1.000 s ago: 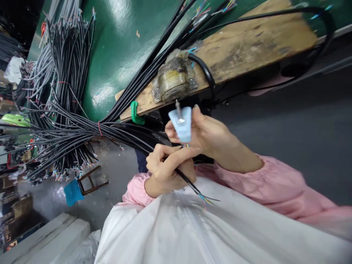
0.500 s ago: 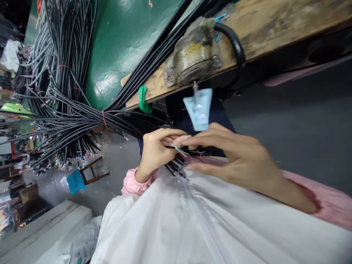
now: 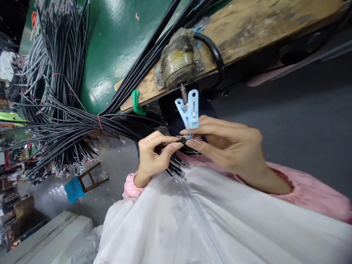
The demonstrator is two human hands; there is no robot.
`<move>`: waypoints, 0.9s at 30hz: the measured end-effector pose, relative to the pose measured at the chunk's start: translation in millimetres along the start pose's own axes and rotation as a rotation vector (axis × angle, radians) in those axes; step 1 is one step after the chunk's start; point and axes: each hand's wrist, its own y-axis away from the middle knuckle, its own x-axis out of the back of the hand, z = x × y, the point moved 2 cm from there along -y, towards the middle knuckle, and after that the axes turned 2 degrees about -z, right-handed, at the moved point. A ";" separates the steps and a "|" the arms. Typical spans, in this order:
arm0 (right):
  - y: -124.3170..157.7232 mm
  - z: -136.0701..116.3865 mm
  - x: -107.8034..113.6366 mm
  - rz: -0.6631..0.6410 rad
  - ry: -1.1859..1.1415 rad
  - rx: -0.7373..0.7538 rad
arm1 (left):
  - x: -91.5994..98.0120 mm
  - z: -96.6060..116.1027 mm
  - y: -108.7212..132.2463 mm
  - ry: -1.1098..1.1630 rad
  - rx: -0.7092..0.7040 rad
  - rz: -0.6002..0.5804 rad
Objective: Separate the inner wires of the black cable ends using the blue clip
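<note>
My left hand (image 3: 155, 152) is closed round a black cable (image 3: 180, 140), thumb and forefinger pinching it close to its stripped end. Thin coloured wires (image 3: 192, 138) fan out from that end. My right hand (image 3: 231, 146) has its thumb and forefinger at these wires; whether it grips them or only touches them I cannot tell. Right above the fingertips is a light blue clip (image 3: 189, 110) on a metal rod fixed to the bench edge. More black cable ends (image 3: 176, 167) with bared wires hang below my left hand, over the white apron (image 3: 165, 220).
A tied bundle of black cables (image 3: 123, 124) runs left from my hands. On the wooden bench edge (image 3: 247, 36) sit a tape-wrapped motor-like body (image 3: 178, 60) and a green hook (image 3: 136, 102). More cables (image 3: 63, 47) lie on the green surface. A blue-seated stool (image 3: 74, 189) stands lower left.
My right hand has moved left and up, its fingers coming in to the wires. The cable end now sits higher, just under the clip. The view has shifted slightly.
</note>
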 end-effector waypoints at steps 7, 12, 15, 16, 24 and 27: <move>-0.7 13.0 1.8 -0.145 -0.241 -0.274 | 3.1 4.6 0.2 -0.035 -0.073 -0.096; -1.9 14.7 -1.0 -0.158 -0.185 -0.148 | 3.4 8.4 -0.8 -0.097 -0.130 -0.103; -1.7 13.1 0.4 -0.099 0.042 0.033 | -0.8 8.4 -0.7 -0.157 -0.160 -0.047; -1.3 11.4 0.5 -0.085 0.123 0.104 | -3.4 7.9 0.0 -0.189 -0.178 -0.012; 9.3 -27.3 20.1 -0.034 0.671 0.294 | -21.4 24.1 6.1 -0.606 -0.461 0.125; 7.8 -35.3 38.3 -0.300 0.673 0.287 | -15.5 32.4 -4.6 -0.682 -0.540 -0.208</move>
